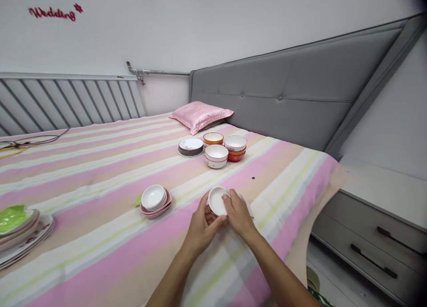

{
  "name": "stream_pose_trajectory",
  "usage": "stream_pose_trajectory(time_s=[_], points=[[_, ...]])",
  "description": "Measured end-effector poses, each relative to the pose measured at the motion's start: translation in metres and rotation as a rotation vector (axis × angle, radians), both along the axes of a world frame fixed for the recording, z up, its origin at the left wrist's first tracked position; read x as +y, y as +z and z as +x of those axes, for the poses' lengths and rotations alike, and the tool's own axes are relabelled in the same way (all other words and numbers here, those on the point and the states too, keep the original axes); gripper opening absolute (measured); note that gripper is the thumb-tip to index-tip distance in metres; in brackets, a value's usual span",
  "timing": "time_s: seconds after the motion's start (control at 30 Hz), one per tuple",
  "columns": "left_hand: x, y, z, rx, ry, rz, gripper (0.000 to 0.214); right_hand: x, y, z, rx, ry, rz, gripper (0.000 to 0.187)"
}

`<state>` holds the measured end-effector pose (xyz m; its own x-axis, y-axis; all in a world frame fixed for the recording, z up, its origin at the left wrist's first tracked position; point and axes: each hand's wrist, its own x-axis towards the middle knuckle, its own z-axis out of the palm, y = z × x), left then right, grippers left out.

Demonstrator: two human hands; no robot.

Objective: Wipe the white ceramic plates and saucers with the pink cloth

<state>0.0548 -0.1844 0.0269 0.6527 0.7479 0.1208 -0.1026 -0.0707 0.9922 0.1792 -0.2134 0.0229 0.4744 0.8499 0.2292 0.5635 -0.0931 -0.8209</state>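
Above the striped bedsheet, a small white round dish (217, 201) is held between my two hands. My left hand (204, 222) grips its left and near edge, thumb along the rim. On the right side, my right hand (237, 213) has its fingers closed over the dish's edge. Something pale (248, 205) shows just past my right hand, and I cannot make out what it is. To the left lie stacked small white bowls (154, 196) on pink dishes (168, 204), with a bit of green showing behind them.
Farther back stand several stacked bowls (216, 153), beside a stack of plates (191, 144). A pink pillow (202, 115) lies near the grey headboard (267, 84). More plates (28, 244) with a green leaf-shaped dish (13, 218) sit at far left. A drawer cabinet (373, 227) is at right.
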Motion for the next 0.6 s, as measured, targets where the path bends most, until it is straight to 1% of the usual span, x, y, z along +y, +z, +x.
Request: stream_pose_trajectory(time_s=[0.1, 0.17, 0.33, 0.5, 0.6], points=[[0.006, 0.001, -0.005, 0.007, 0.001, 0.005, 0.079, 0.000, -0.001, -0.002, 0.107, 0.086, 0.012, 0.019], [0.009, 0.002, -0.008, 0.001, 0.013, 0.008, 0.080, 0.000, -0.002, -0.003, 0.174, 0.149, 0.006, 0.021], [0.013, 0.007, -0.012, -0.046, 0.002, 0.056, 0.067, -0.002, 0.000, -0.002, 0.220, 0.241, 0.008, 0.022], [0.014, 0.011, -0.017, -0.097, -0.109, 0.049, 0.056, -0.007, 0.006, -0.002, 0.247, 0.323, 0.025, 0.020], [0.017, 0.009, -0.021, -0.106, -0.141, 0.062, 0.045, -0.009, 0.009, -0.004, 0.278, 0.383, 0.012, 0.020]])
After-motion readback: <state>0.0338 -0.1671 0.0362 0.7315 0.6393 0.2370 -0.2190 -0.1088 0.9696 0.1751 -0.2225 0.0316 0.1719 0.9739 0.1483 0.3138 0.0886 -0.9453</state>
